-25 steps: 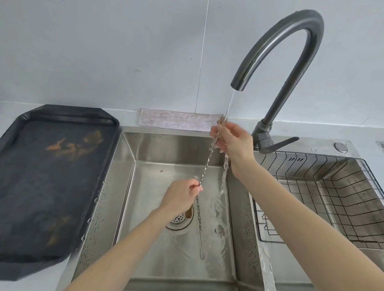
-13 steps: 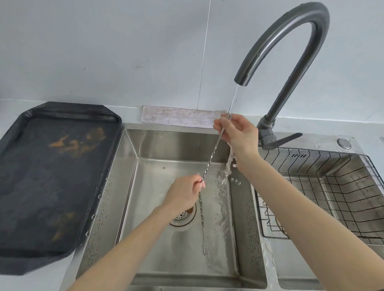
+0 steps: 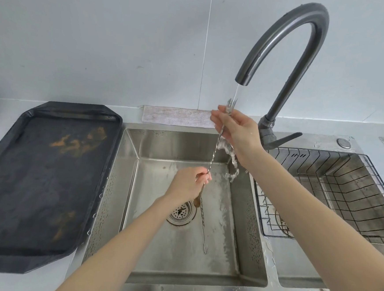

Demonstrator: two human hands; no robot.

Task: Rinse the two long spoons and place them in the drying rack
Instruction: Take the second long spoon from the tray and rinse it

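One long twisted-stem spoon (image 3: 215,153) slants under the running tap (image 3: 283,51). My right hand (image 3: 238,131) pinches its upper, forked end in the water stream. My left hand (image 3: 189,184) grips the stem lower down, with the small bowl (image 3: 197,201) hanging below my fingers. A second long spoon (image 3: 203,226) lies on the floor of the steel sink (image 3: 125,186), right of the drain, its forked end toward me. The wire drying rack (image 3: 355,188) sits in the right basin and looks empty.
A dark stained baking tray (image 3: 36,179) lies on the counter to the left. A folded cloth (image 3: 177,116) rests behind the sink at the wall. The tap lever (image 3: 281,141) points right. Water drops cover the sink's front rim.
My right hand has risen slightly, bringing the spoon's forked end up into the water stream. My left hand stays on the stem. The second spoon has not moved.
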